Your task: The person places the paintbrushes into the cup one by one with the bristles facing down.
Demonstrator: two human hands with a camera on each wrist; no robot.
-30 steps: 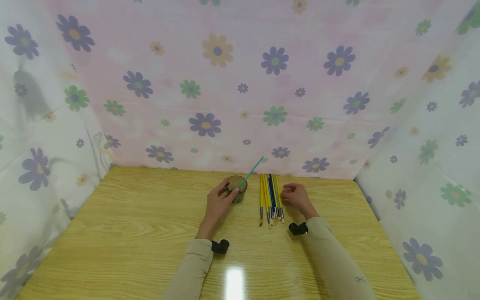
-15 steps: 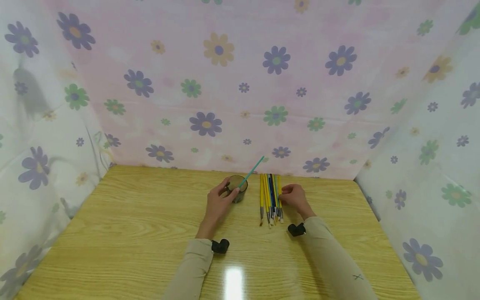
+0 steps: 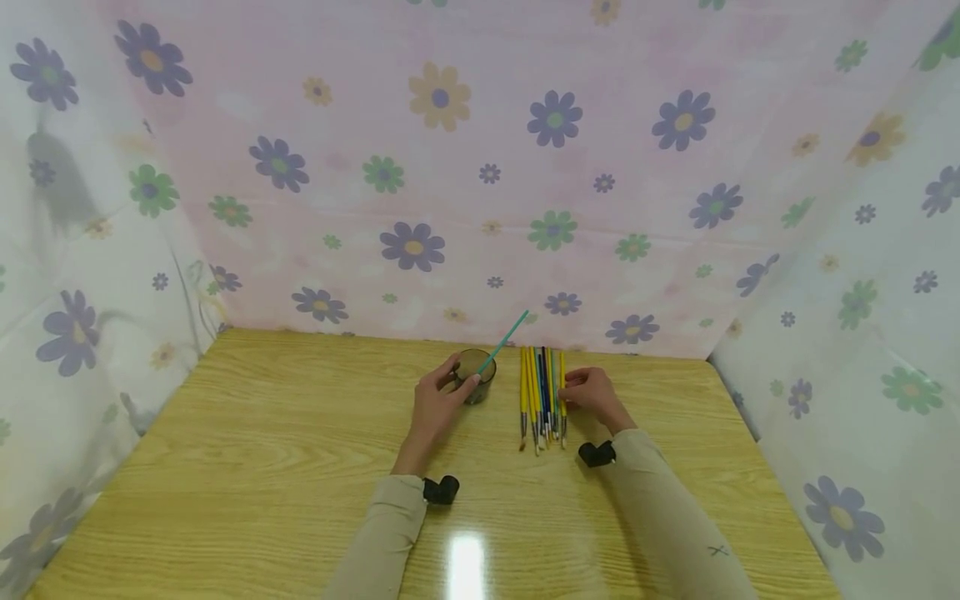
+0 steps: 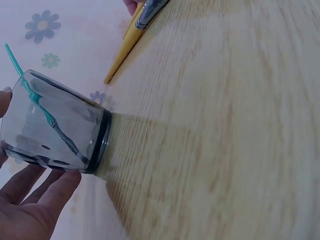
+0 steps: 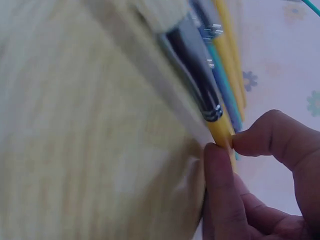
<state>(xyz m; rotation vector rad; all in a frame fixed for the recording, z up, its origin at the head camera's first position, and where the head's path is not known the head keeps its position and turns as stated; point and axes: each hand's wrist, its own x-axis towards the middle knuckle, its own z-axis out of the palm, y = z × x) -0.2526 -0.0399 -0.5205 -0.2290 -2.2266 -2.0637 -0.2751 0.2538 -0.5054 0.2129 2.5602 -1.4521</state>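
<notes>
Right hand [image 3: 592,393]: thumb and forefinger pinch the yellow brush [image 5: 220,131] at the right edge of the row of brushes [image 3: 542,398], just behind its dark ferrule.
Left hand [image 3: 438,402]: fingers curl round the cup [image 3: 476,377], holding it on the table [image 3: 262,467].
Doing it well: I judge a firm pinch on the handle alone is wanted, lifting the one brush straight up so its neighbours stay lined up; the cup should be held upright and steady.
Cup: dark, see-through glass, standing left of the row, near the far edge of the table.
Cup contents: one teal brush [image 4: 35,97], bristles down, its handle leaning out over the rim toward the far right.
Row: yellow, blue and teal handles side by side, bristles pointing near.
</notes>
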